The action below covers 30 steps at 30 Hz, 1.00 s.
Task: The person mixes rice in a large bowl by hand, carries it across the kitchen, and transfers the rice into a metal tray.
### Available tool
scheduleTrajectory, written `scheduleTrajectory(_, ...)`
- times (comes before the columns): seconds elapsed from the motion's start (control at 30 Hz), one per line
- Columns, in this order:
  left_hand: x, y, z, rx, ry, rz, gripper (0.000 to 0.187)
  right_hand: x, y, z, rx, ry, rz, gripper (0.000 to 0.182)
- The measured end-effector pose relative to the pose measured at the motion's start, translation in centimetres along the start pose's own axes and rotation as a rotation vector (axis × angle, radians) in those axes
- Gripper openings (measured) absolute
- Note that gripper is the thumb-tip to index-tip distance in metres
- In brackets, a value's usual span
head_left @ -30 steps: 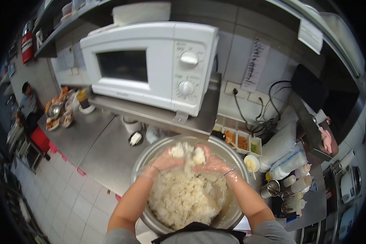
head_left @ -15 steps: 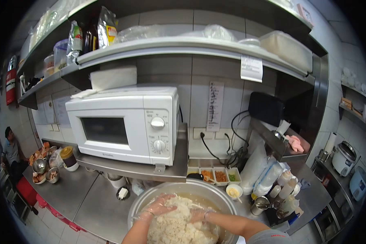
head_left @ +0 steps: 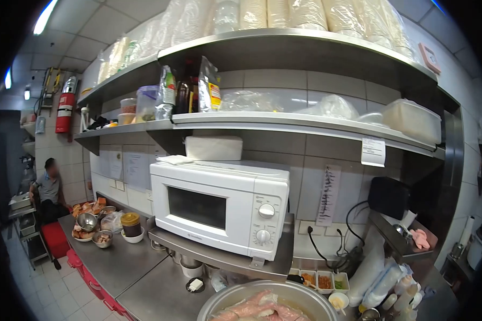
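Observation:
A large round metal basin (head_left: 211,305) is cut off by the bottom edge of the view. Inside it, my left hand (head_left: 249,306), in a clear plastic glove, reaches toward the middle. My right hand (head_left: 290,312), also gloved, comes close to it from the right. Both are cropped and blurred, so their fingers cannot be made out. A little cloudy liquid (head_left: 294,300) shows behind them; the pale crumbly mass is mostly hidden under the hands and the frame edge.
A white microwave (head_left: 214,208) sits on a raised shelf behind the basin. Small trays of chopped food (head_left: 325,281), a small bowl (head_left: 338,301) and bottles (head_left: 404,294) stand at right. Metal bowls (head_left: 88,222) are at far left, near a seated person (head_left: 50,184).
The view has tilted up and turned left, so the basin sits lower and is more cut off. My hands have come closer together over the pale mass.

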<state>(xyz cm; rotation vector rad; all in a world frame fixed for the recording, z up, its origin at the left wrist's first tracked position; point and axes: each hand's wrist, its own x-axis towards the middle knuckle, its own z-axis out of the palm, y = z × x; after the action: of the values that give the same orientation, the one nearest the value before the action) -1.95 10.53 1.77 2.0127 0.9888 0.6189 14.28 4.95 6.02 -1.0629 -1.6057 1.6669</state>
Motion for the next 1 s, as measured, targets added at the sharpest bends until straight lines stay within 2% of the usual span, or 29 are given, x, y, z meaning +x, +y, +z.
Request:
scheduleTrajectory(0.37, 0.1, 1.5, 0.0, -0.005, 0.037, -0.061, 0.07, 1.1, 0.5, -0.1, -0.164, -0.031, -0.177, 0.089)
scheduleTrajectory(1.0, -1.4, 0.7, -1.3, 0.007, 0.167, -0.135, 0.07, 3.7, 0.8, 0.1, -0.297, -0.134, -0.306, 0.1)
